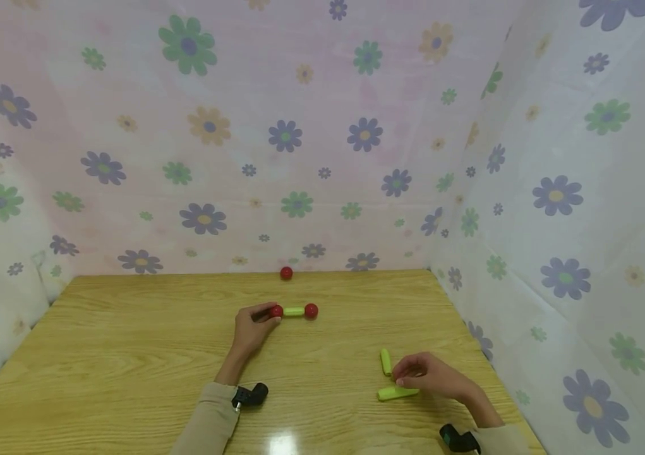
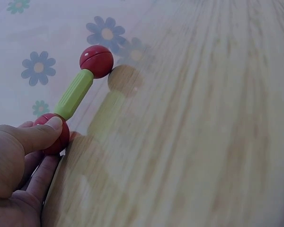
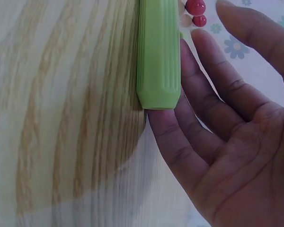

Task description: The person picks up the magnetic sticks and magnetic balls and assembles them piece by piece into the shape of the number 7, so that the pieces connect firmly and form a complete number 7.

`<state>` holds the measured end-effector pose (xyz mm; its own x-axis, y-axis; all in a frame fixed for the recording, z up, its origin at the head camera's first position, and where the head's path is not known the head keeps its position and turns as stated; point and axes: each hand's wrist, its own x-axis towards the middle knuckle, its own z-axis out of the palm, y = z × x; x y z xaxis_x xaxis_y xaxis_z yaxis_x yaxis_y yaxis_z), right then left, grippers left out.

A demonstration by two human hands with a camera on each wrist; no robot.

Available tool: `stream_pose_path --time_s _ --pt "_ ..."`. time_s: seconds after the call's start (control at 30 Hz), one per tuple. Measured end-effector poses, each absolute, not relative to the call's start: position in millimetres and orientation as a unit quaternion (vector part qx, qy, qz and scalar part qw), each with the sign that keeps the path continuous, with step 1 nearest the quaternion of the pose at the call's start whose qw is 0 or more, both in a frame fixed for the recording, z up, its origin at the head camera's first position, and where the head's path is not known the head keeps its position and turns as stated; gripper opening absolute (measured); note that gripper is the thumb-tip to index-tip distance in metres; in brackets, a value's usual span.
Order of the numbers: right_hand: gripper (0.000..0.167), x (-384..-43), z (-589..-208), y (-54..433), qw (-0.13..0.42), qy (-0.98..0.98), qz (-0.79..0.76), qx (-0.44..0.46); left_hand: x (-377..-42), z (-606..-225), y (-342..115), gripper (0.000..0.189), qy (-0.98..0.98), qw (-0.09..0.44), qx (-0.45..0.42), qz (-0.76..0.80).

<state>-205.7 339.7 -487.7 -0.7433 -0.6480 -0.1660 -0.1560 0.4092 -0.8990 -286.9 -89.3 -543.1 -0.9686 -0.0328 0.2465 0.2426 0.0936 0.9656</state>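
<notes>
A green ridged rod [image 1: 294,311] joins two red balls like a small dumbbell on the table. My left hand [image 1: 254,328] pinches the left ball [image 2: 60,139] between thumb and fingers, while the other ball [image 2: 96,61] sits at the far end of the rod. At the right, my right hand [image 1: 427,374] is over a second green rod [image 1: 393,394], thumb apart from the fingers. The right wrist view shows this rod [image 3: 159,56] lying beside the relaxed fingers, its blunt end toward the palm. A third green rod [image 1: 385,362] lies just beyond the fingertips.
One loose red ball [image 1: 286,273] rests at the back edge of the wooden table [image 1: 129,354]. Flower-patterned cloth [image 1: 322,95] hangs behind the table and along both sides.
</notes>
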Motion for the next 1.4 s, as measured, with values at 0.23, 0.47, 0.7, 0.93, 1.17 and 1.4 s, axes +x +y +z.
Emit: stream_pose_path --time_s 0.23,0.47,0.7,0.93,1.17,1.4 --pt "0.030 -205.2 -488.8 337.5 0.279 0.770 -0.498 -0.285 -287.5 -545.0 -90.4 0.036 -0.734 0.099 -0.064 -0.669" --pt "0.034 -207.5 -492.0 334.4 0.266 0.778 -0.482 -0.303 -290.0 -546.2 -89.6 0.037 -0.732 0.101 -0.067 -0.671" --pt "0.033 -208.3 -493.5 327.5 0.256 0.779 -0.484 -0.304 -290.3 -545.6 -89.3 0.036 -0.730 0.111 -0.075 -0.670" --pt "0.025 -204.8 -496.2 317.1 0.251 0.792 -0.474 -0.290 -290.1 -548.1 -88.2 0.034 -0.734 0.117 -0.078 -0.664" --pt "0.023 -202.6 -497.9 304.4 0.229 0.821 -0.449 -0.268 -289.6 -548.8 -88.2 0.034 -0.737 0.116 -0.073 -0.662" --pt "0.023 -201.0 -494.8 292.9 0.210 0.836 -0.435 -0.260 -290.4 -548.2 -88.1 0.035 -0.737 0.114 -0.072 -0.662"
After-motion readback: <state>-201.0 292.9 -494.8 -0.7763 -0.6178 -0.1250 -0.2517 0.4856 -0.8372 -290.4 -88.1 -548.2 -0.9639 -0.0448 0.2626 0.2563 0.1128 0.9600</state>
